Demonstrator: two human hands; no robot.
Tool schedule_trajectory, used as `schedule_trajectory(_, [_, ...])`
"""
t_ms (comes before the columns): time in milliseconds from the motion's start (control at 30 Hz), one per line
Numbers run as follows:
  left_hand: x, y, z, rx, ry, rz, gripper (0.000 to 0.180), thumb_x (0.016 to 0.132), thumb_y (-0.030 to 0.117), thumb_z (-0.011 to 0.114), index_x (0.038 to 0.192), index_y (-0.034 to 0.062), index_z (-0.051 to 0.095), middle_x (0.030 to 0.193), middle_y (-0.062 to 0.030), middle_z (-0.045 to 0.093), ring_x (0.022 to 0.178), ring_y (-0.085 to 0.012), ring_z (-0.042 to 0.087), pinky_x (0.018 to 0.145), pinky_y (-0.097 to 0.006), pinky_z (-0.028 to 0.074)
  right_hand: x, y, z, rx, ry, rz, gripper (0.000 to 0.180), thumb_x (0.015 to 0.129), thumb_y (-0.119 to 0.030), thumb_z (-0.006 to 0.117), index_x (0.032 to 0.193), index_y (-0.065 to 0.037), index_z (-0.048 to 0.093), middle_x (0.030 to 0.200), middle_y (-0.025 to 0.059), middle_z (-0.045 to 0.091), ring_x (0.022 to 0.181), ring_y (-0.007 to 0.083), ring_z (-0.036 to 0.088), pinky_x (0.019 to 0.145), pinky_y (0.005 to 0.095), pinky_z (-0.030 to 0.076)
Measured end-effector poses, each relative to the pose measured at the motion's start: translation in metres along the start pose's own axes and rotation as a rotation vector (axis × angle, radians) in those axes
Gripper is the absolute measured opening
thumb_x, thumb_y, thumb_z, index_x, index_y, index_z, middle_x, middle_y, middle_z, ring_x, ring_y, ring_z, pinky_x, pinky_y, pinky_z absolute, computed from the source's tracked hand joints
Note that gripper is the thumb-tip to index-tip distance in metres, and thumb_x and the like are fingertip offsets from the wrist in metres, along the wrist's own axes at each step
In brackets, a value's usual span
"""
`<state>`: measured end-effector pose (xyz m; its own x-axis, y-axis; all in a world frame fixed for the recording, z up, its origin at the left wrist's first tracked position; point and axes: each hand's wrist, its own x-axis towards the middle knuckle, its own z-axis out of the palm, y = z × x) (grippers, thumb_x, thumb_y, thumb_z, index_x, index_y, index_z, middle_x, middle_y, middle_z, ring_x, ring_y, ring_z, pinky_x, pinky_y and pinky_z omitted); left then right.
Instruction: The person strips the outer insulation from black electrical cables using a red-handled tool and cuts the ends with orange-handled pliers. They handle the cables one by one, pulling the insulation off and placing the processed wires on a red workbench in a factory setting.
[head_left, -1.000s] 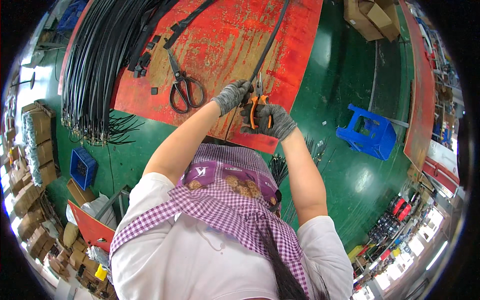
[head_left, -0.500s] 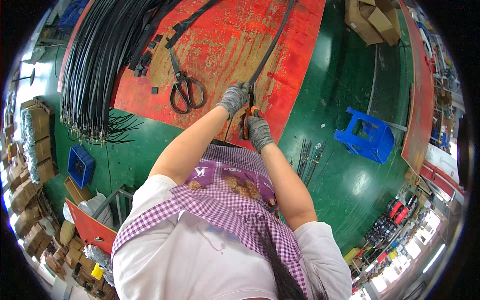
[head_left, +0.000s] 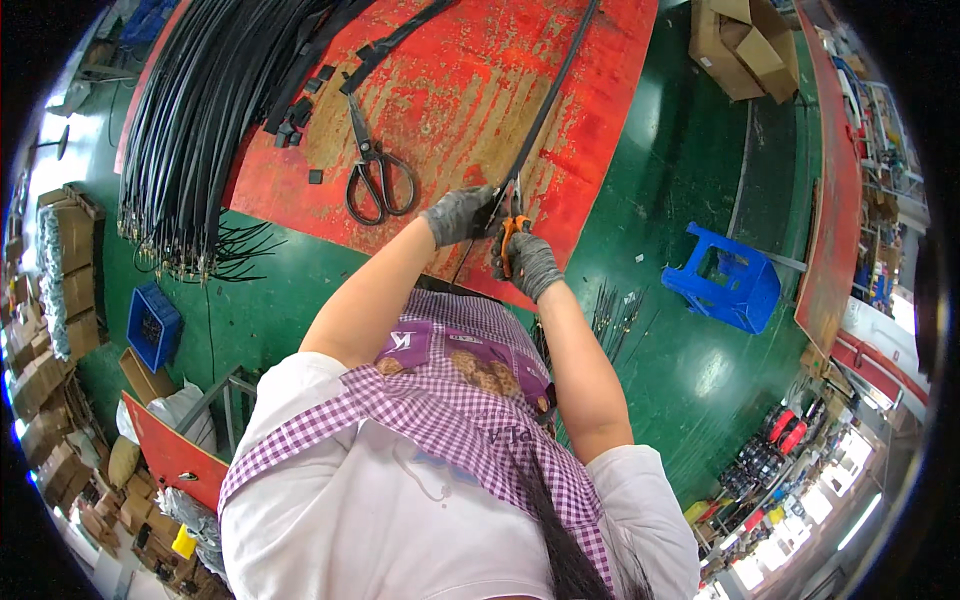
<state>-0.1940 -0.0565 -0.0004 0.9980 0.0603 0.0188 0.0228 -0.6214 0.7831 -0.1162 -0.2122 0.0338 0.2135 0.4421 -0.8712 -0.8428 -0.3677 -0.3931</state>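
A: Left hand [head_left: 458, 214], grey glove, closed on a long black cable [head_left: 545, 105]. Fingers curled round its near end, pinching it against the red worktable [head_left: 450, 90].

B: Right hand [head_left: 528, 262]?

A: Gloved too. Wrapped around the orange handles of small pliers [head_left: 508, 232], fingers pressed together on the grips. Tool head just beside the left fingertips, at the cable's end. Whether blades are biting the cable: cannot tell, too small.

B: Cable's run?

A: Straight away from the fingers, up across the table toward the far edge, a little to the right.

B: Nearby?

A: Black-handled scissors [head_left: 375, 170] flat on the table, left of the left fingers, apart from them, blades pointing away. Beyond those, small black offcuts [head_left: 300, 120]. Further left, a thick bundle of black cables [head_left: 195, 130] hanging over the table's edge.

B: Right of the fingers?

A: Blue plastic stool [head_left: 728, 285] on the green floor [head_left: 680, 180], well apart. Loose dark rods [head_left: 615, 310] on the floor just beside the right forearm.
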Motion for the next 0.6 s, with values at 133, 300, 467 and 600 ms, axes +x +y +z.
schedule_trajectory(133, [-0.011,-0.009,0.026,-1.140,0.142,-0.334,0.030,0.078,0.017,0.054,0.106,0.0070,0.048,0.081,-0.0032,0.054,0.069,-0.0169,0.053,0.063,-0.028,0.045,0.015,0.003,-0.001,-0.100,0.090,-0.017,0.014,0.073,-0.014,0.043,0.084,-0.007,0.049,0.060,0.0082,0.049,0.048,0.0214,0.050,0.040,0.0362,0.043])
schedule_trajectory(300, [-0.002,0.006,0.029,-1.278,0.293,-0.863,0.023,0.081,0.012,0.051,0.103,0.0041,0.053,0.071,-0.0009,0.055,0.059,-0.0089,0.050,0.052,-0.021,0.042,0.026,0.004,0.003,-0.305,0.163,-0.032,0.011,0.071,-0.015,0.046,0.077,-0.007,0.049,0.057,0.0069,0.047,0.045,0.0202,0.048,0.039,0.0359,0.043])
schedule_trajectory(467, [0.003,0.012,0.033,-1.176,0.351,-0.824,0.024,0.080,0.008,0.052,0.103,0.0034,0.053,0.077,-0.0011,0.057,0.060,-0.0090,0.050,0.053,-0.022,0.041,0.063,0.018,-0.024,-0.331,0.181,-0.083,0.011,0.070,-0.013,0.045,0.077,-0.005,0.045,0.057,0.0077,0.048,0.043,0.0213,0.047,0.040,0.0380,0.044])
schedule_trajectory(600, [-0.002,0.011,0.031,-1.245,0.412,-0.779,0.025,0.080,0.009,0.052,0.104,0.0041,0.052,0.080,-0.0019,0.057,0.064,-0.0102,0.052,0.057,-0.023,0.043,0.064,0.012,-0.016,-0.392,0.193,-0.101,0.009,0.069,-0.013,0.045,0.072,-0.004,0.047,0.056,0.0078,0.048,0.043,0.0211,0.046,0.040,0.0373,0.043])
